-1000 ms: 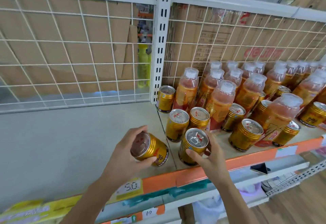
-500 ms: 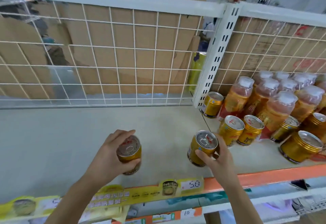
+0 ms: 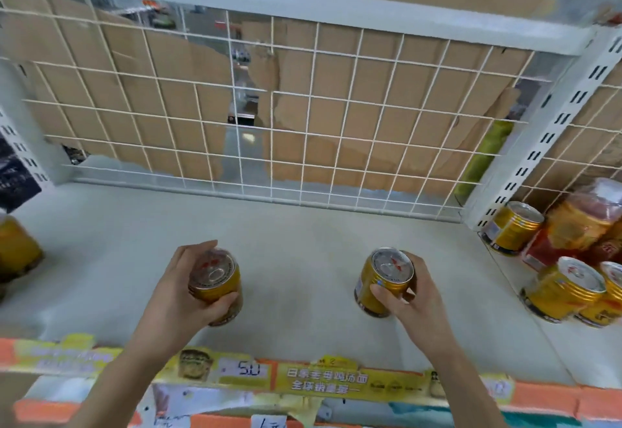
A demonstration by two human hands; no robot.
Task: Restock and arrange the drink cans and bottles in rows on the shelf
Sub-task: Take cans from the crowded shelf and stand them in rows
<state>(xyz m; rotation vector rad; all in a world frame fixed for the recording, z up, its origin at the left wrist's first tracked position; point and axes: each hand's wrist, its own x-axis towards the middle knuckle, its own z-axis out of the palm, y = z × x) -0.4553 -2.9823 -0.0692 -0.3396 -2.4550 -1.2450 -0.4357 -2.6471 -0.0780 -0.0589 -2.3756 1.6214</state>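
Head view, looking down on a pale shelf (image 3: 303, 235) backed by a white wire grid (image 3: 303, 131) with brown cardboard (image 3: 353, 91) behind it.

Writing: price tag (image 3: 247, 368) on the near edge reads "50" or "5.0". Just to its right is a yellow strip (image 3: 326, 382) with two lines of white Chinese characters, too blurred to read surely. Can labels are gold with red marks on the lids; no brand is legible.

Grip: left hand (image 3: 168, 299) wraps the left can (image 3: 215, 279), thumb across the near side and fingers curled over the far side. Right hand (image 3: 420, 299) holds the right can (image 3: 387, 276) the same way, thumb on the label. Both cans stand roughly upright, well apart, low over the near part of the shelf; contact with the surface cannot be told.

Far right, past the slotted post (image 3: 555, 124): stocked cans (image 3: 565, 293) and an orange bottle (image 3: 585, 219).

Change since half a second ago: both held cans have moved left and now sit over bare shelf. The stocked group has slid to the right edge of view.
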